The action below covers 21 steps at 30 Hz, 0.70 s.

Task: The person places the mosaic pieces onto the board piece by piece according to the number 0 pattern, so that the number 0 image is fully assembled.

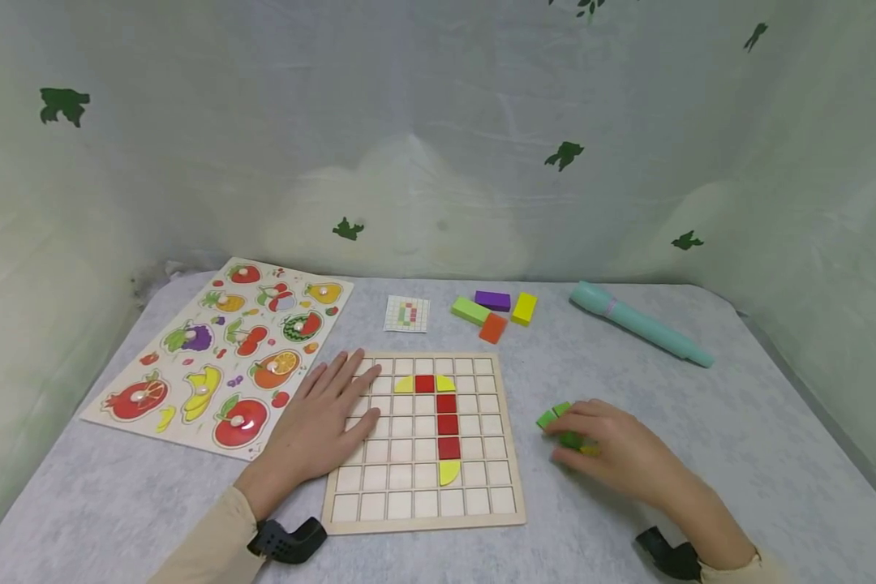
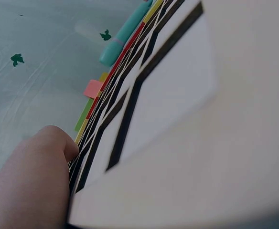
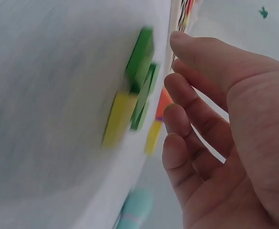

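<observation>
My left hand point(image 1: 317, 426) lies palm down with fingers spread over the left side of a wooden grid board point(image 1: 423, 527). In the left wrist view its thumb point(image 2: 56, 140) is at the board's edge. Red square tiles point(image 1: 448, 424) and yellow rounded tiles point(image 1: 448, 472) form a hook shape in the grid. Right of the board, my right hand point(image 1: 620, 450) hovers close over several small green blocks point(image 1: 546, 418) and a yellow block point(image 3: 119, 117). The right wrist view shows its fingers bent loosely, apart from the blocks, with nothing between them.
A fruit puzzle board point(image 1: 219, 357) lies at the left. Behind the grid are a small pattern card point(image 1: 407, 314) and purple point(image 1: 492, 301), light green point(image 1: 470, 311), orange point(image 1: 492, 328) and yellow blocks point(image 1: 524, 309). A teal tapered case point(image 1: 638, 324) lies back right.
</observation>
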### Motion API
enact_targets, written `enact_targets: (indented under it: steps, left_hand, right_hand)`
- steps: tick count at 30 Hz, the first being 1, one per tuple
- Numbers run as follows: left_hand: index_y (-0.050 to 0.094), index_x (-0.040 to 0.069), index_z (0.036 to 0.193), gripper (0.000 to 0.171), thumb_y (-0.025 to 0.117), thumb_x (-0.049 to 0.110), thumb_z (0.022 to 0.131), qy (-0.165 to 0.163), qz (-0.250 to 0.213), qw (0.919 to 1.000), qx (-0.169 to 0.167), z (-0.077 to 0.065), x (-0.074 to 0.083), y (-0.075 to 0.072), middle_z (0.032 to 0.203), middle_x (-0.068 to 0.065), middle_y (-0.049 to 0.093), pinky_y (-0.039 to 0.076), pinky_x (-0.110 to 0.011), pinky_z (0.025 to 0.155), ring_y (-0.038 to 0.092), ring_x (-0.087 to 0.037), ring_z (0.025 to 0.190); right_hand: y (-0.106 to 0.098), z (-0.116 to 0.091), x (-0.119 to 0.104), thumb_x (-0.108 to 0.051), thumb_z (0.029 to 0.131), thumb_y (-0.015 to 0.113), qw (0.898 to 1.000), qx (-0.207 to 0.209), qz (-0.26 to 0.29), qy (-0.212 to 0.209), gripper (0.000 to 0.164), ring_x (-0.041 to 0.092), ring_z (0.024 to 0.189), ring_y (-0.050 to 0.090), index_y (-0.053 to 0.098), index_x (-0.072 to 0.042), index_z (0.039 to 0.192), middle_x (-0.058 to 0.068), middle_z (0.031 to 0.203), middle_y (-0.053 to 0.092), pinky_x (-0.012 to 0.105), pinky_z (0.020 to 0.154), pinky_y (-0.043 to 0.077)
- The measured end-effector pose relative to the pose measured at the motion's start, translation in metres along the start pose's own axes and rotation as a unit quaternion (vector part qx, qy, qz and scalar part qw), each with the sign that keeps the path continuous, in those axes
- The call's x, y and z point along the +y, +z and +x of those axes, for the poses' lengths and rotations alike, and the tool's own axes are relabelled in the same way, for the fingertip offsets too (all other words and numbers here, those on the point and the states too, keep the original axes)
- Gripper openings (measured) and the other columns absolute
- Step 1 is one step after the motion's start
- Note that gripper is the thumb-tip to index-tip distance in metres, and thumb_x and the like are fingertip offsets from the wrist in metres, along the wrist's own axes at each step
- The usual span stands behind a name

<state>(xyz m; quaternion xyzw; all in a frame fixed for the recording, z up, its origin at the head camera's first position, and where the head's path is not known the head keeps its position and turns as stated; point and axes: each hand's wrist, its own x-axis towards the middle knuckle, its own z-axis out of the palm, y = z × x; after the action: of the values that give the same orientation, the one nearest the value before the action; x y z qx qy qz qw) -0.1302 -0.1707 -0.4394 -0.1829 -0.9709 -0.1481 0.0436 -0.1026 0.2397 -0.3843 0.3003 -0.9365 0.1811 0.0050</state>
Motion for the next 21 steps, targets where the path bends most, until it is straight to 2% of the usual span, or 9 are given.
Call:
enact_targets:
  steps: [4, 9, 17, 21]
  left_hand:
    - [0.040, 0.018, 0.160, 0.068, 0.055, 0.047, 0.101, 0.001, -0.001, 1.0000, 0.000, 0.000, 0.000, 0.001, 0.172, -0.010, 0.023, 0.011, -0.054, 0.130, 0.018, -0.034, 0.159]
    - [0.040, 0.017, 0.160, 0.068, 0.055, 0.047, 0.101, 0.001, -0.003, 1.0000, 0.000, 0.000, 0.000, 0.000, 0.172, -0.011, 0.022, 0.011, -0.054, 0.130, 0.018, -0.035, 0.159]
    - [0.039, 0.018, 0.160, 0.068, 0.055, 0.047, 0.101, -0.001, -0.002, 1.0000, -0.003, 0.000, 0.000, 0.000, 0.172, -0.011, 0.022, 0.011, -0.054, 0.130, 0.018, -0.034, 0.159]
    - [0.040, 0.017, 0.160, 0.068, 0.054, 0.047, 0.101, -0.001, 0.002, 1.0000, -0.002, 0.000, 0.000, -0.001, 0.172, -0.011, 0.022, 0.011, -0.054, 0.130, 0.018, -0.034, 0.159]
  right_hand:
    - [-0.004, -0.012, 0.011, -0.022, 0.084, 0.087, 1.000, 0.016, 0.001, 0.016, 0.025, 0.005, 0.092, 0.064, 0.078, -0.026, 0.107, -0.016, 0.104, 0.070, 0.027, 0.076, 0.059]
    - [-0.007, -0.024, 0.020, -0.024, 0.085, 0.086, 0.999, 0.013, -0.010, 0.040, 0.024, 0.004, 0.092, 0.062, 0.077, -0.029, 0.107, -0.020, 0.102, 0.069, 0.027, 0.076, 0.058]
    - [-0.006, -0.037, 0.026, -0.025, 0.083, 0.087, 0.999, 0.020, -0.011, 0.040, 0.027, 0.001, 0.089, 0.060, 0.077, -0.027, 0.109, -0.019, 0.103, 0.070, 0.026, 0.074, 0.057]
    - [-0.005, -0.038, 0.025, -0.027, 0.082, 0.088, 0.999, 0.022, -0.011, 0.042, 0.030, 0.003, 0.094, 0.062, 0.077, -0.029, 0.110, -0.019, 0.107, 0.070, 0.027, 0.077, 0.058]
